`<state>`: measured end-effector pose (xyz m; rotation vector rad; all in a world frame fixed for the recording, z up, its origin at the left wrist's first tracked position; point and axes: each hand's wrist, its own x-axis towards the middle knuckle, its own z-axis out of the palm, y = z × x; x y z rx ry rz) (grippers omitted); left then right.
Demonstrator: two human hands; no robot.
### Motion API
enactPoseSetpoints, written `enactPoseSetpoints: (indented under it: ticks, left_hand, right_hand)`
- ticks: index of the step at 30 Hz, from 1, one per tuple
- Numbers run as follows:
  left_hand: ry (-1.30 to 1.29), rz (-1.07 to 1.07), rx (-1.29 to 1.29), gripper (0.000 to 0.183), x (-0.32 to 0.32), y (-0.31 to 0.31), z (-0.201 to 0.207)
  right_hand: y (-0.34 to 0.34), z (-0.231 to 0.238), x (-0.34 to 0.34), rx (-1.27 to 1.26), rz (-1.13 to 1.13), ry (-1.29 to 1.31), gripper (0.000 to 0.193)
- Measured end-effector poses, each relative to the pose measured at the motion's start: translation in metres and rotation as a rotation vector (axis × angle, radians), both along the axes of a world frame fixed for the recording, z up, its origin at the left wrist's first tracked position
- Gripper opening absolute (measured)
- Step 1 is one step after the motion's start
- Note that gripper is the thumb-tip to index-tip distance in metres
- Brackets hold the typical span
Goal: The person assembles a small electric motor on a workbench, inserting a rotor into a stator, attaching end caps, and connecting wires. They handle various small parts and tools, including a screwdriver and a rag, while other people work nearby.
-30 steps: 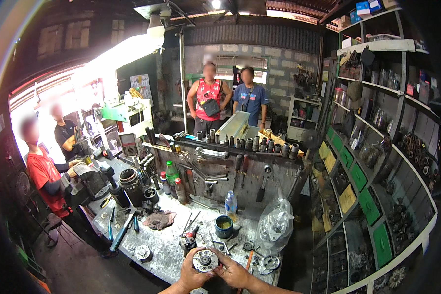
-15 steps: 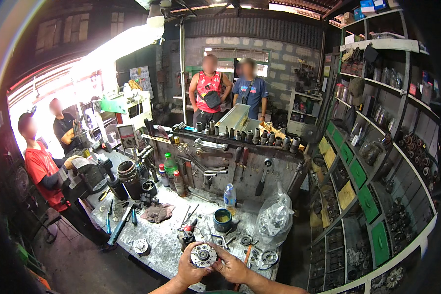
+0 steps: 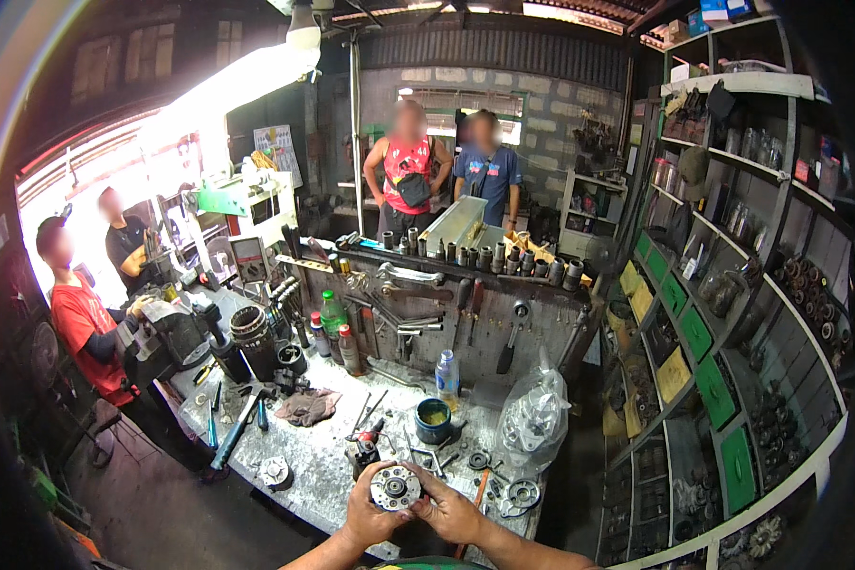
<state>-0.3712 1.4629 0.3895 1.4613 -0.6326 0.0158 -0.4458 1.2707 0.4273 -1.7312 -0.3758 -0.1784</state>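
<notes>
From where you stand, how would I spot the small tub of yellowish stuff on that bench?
Find the long grey workbench below the tool rack. Near its right end, left of the crumpled clear plastic bag and just in front of the clear plastic bottle, stands a short blue tub. It is the only open round container there, holding something yellowish.

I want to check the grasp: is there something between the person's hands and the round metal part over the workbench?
Nothing visible is in between. The left hand and the right hand both hold the round metal part directly, with bare fingers on its rim. It is held just above the workbench edge, with loose parts lying beyond it.
</notes>
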Motion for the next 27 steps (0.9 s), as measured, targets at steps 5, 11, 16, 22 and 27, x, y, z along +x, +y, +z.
enactPoseSetpoints:
  ticks: [5, 11, 16, 22, 27]
  left_hand:
    - [-0.050, -0.018, -0.009, 0.095, 0.003, 0.000, 0.004]
    - [-0.035, 0.046, -0.042, 0.074, -0.016, -0.008, 0.018]
    - [-0.070, 0.026, 0.041, 0.095, 0.002, 0.000, 0.001]
    - [0.062, -0.076, -0.066, 0.099, -0.001, 0.000, -0.004]
    - [-0.024, -0.026, 0.012, 0.092, 0.001, 0.001, 0.007]
  right_hand:
    - [0.000, -0.002, 0.000, -0.063, -0.032, -0.044, 0.075]
    - [0.006, 0.003, 0.002, 0.238, 0.042, 0.288, 0.082]
    - [0.003, -0.001, 0.002, 0.015, -0.033, 0.000, 0.071]
    - [0.004, -0.003, -0.008, 0.051, -0.046, 0.010, 0.068]
    - [0.005, 0.002, -0.001, 0.058, -0.057, -0.011, 0.069]
